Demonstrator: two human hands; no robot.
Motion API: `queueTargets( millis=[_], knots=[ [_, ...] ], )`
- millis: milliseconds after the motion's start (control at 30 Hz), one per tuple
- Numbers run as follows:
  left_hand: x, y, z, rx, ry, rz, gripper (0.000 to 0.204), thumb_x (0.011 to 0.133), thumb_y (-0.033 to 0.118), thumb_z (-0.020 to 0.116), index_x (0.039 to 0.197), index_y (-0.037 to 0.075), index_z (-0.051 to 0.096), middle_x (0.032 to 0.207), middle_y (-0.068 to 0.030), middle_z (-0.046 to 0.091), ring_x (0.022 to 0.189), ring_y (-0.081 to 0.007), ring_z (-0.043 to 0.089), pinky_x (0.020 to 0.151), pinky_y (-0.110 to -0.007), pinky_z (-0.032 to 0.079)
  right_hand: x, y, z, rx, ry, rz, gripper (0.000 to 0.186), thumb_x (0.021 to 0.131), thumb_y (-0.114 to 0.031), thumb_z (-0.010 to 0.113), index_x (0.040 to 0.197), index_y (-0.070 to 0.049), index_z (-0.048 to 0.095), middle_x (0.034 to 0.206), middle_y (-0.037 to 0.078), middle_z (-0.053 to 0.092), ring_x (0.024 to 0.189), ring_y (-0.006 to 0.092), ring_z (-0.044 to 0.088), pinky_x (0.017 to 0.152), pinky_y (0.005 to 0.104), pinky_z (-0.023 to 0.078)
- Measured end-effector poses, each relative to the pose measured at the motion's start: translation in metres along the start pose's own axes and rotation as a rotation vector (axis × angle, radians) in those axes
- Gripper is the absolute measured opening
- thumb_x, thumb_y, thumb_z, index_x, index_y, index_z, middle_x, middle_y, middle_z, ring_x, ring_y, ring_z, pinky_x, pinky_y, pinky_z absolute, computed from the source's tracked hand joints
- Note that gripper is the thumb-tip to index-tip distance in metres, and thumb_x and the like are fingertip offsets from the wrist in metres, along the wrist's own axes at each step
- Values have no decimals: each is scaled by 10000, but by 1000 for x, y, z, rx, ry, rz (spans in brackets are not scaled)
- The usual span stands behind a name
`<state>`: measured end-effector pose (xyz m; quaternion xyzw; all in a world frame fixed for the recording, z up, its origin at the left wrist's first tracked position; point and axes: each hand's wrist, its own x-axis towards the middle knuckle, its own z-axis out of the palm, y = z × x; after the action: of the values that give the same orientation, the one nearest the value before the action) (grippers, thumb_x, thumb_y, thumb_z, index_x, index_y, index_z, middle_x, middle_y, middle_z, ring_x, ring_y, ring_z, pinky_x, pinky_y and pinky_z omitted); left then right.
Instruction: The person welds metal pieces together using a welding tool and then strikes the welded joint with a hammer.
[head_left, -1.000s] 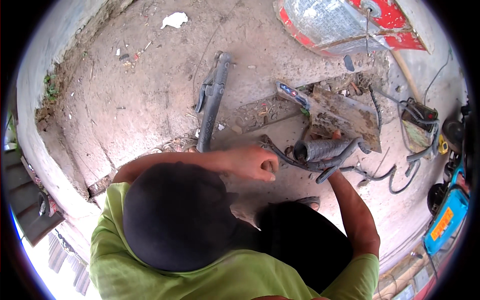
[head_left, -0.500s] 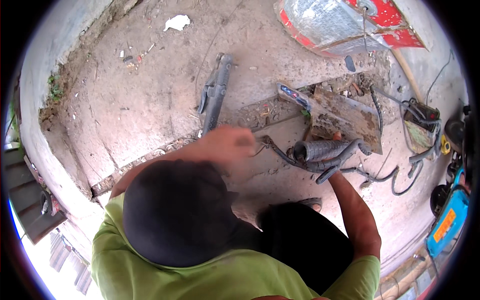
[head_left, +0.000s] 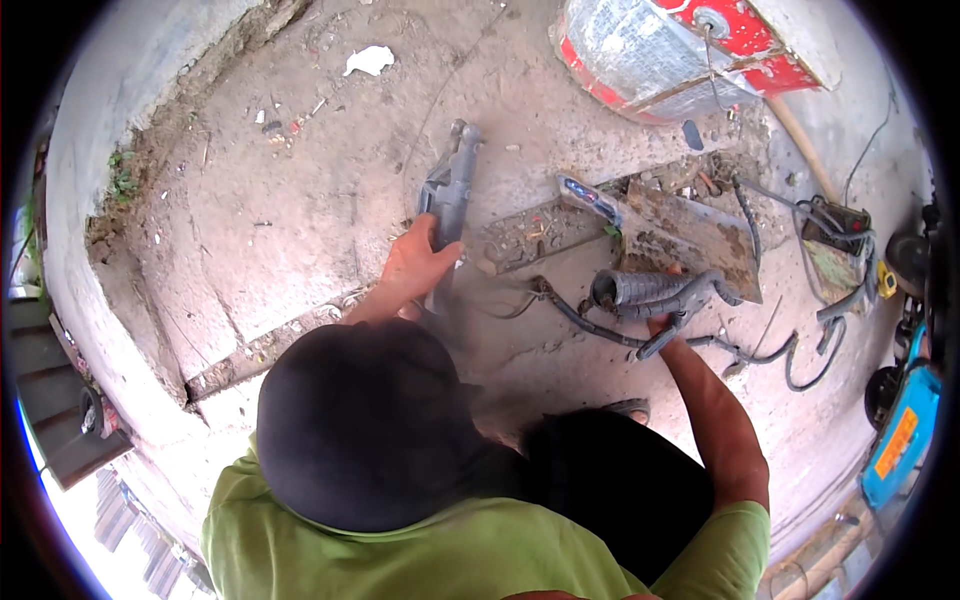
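Note:
My left hand (head_left: 418,255) is closed round a long grey tubular part (head_left: 456,180) with a jointed upper end, lying at the middle of the floor. Its lower end is blurred. Right of that, my right hand (head_left: 662,326) grips a grey ribbed cylinder with bent tubes (head_left: 645,292) from underneath, its fingers largely hidden. A black cable (head_left: 585,322) runs beside the cylinder. Just beyond lies a dirty metal plate (head_left: 690,245), with a narrow piece bearing a blue label (head_left: 590,198) at its left. A large dark rounded shape (head_left: 360,430) hides part of my left arm.
A dented silver-and-red bin (head_left: 650,50) stands at the back right, near a wooden handle (head_left: 800,140), tangled cables and a box (head_left: 840,230). A turquoise machine (head_left: 900,435) is at the far right. A concrete ledge (head_left: 90,200) bounds the left, above dark metal shelving (head_left: 60,400).
My left hand has moved from beside the ribbed cylinder up and leftward onto the long tubular part, taking hold of it. My right hand stays at the cylinder. The view has shifted slightly.

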<state>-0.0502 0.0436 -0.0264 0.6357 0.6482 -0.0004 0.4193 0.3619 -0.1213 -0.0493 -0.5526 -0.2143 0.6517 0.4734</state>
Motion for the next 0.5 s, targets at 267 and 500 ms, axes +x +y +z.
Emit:
queueTargets(
  millis=[267, 500],
  knots=[
    [-22, 9, -12, -830, -245, -19, 408, 989, 131, 678, 1328, -19, 506, 1043, -124, 684, 861, -186, 657, 739, -336, 531, -2, -1, -1, -2, 6, -34, 385, 1009, -535, 563, 951, -158, 512, 817, -16, 499, 658, 115, 435, 580, 293, 304],
    [-45, 23, -10, -647, -236, 167, 533, 959, 153, 721, 1404, 4, 468, 1232, -182, 662, 1078, -251, 652, 898, -371, 524, 0, -4, 2, -2, -10, -46, 395, 1002, -541, 571, 966, -152, 513, 835, -10, 504, 677, 120, 443, 596, 297, 312]
  ],
)
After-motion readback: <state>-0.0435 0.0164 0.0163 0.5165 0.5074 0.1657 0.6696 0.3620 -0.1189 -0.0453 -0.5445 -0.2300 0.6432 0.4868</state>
